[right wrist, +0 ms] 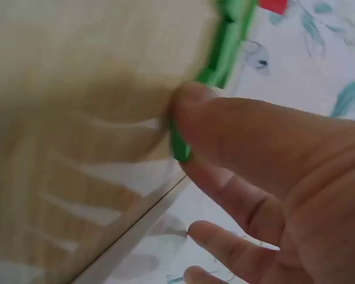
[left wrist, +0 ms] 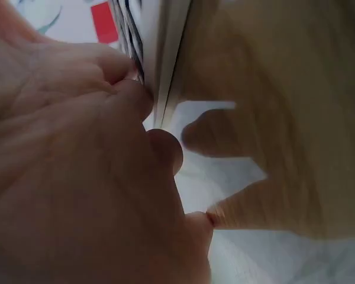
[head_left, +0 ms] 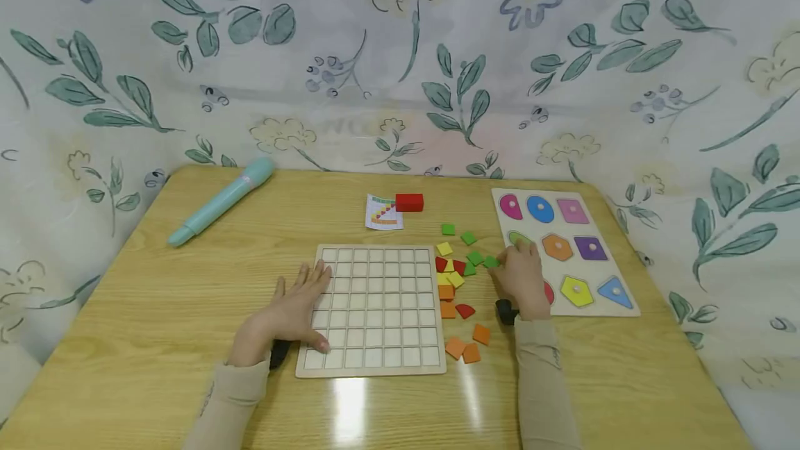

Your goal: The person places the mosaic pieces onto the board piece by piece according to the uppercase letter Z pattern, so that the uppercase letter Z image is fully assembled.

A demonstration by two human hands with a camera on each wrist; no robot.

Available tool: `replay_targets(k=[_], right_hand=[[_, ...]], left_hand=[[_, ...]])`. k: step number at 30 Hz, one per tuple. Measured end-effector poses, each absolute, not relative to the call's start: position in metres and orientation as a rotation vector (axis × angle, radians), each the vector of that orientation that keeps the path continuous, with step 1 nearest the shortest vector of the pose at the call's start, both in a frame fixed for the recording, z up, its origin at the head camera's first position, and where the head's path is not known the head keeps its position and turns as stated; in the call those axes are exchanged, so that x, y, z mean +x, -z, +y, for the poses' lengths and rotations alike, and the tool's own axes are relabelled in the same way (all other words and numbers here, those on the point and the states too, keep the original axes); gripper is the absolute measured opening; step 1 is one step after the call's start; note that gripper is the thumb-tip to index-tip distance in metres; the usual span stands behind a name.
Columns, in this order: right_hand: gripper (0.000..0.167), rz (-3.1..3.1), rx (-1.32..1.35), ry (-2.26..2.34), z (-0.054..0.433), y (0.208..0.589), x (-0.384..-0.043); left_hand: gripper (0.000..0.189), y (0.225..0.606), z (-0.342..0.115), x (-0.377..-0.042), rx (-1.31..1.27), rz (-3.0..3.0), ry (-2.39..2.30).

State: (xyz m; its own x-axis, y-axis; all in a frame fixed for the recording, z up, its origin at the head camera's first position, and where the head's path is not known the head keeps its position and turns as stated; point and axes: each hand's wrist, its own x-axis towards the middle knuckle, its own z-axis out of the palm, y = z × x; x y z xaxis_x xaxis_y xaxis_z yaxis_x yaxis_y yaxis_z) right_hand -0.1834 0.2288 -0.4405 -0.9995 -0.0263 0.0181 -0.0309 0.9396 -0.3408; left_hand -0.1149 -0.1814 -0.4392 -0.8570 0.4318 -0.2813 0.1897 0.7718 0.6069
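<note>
Rn the right hand (head_left: 523, 273) has a small green tile (head_left: 491, 262) pinched b/w thumb (right wrist: 242, 127) and index finger, right at the tips. In the right wrist view the tile's end pokes out just past the thumb, w/ the other fingers (right wrist: 228, 245) spread loosely below, clear of it. Can't tell if the tile's off the counter (head_left: 144, 311) or still touching it. More green tiles (head_left: 475, 257) sit just left of that hand, some v. close to the pinched one.

Pose-wise, the right forearm comes in from the near side, pretty straight, hand over the left part of the shape board (head_left: 605, 301), covering some of its left column.

Left hand (head_left: 294, 311) is palm down on the left edge of the grid board (head_left: 384, 373), fingers spread and nearly straight, thumb out toward the near side. It's got nothing gripped, just resting on the board. Left forearm angles in from the near left.

B/w the grid board and the right hand there's a scatter of yellow tiles (head_left: 444, 248), red tiles (head_left: 465, 311) and orange tiles (head_left: 481, 334), some up against the board's right edge. Far side: pic card (head_left: 378, 217) w/ a red block (head_left: 409, 203) at its right. Far left: teal stick (head_left: 221, 201).
</note>
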Motion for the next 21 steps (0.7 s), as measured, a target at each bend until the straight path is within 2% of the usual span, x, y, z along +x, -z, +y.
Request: replay_targets(k=[6,9,16,21], right_hand=[[0.014,-3.009,-0.080,-0.810,0.213,0.440,-0.191],[0.013,-2.959,-0.116,-0.957,0.194,0.439,-0.196],[0.024,-2.876,0.010,-1.341,0.112,0.439,-0.207],[0.018,-2.834,0.150,-1.418,0.051,0.438,-0.204]], left_hand=[[0.138,0.437,-0.183,-0.113,0.466,2.592,-0.776],[0.138,0.436,-0.184,-0.113,0.481,2.605,-0.764],[0.138,0.439,-0.185,-0.114,0.469,2.596,-0.763],[0.137,0.443,-0.181,-0.113,0.471,2.592,-0.771]])
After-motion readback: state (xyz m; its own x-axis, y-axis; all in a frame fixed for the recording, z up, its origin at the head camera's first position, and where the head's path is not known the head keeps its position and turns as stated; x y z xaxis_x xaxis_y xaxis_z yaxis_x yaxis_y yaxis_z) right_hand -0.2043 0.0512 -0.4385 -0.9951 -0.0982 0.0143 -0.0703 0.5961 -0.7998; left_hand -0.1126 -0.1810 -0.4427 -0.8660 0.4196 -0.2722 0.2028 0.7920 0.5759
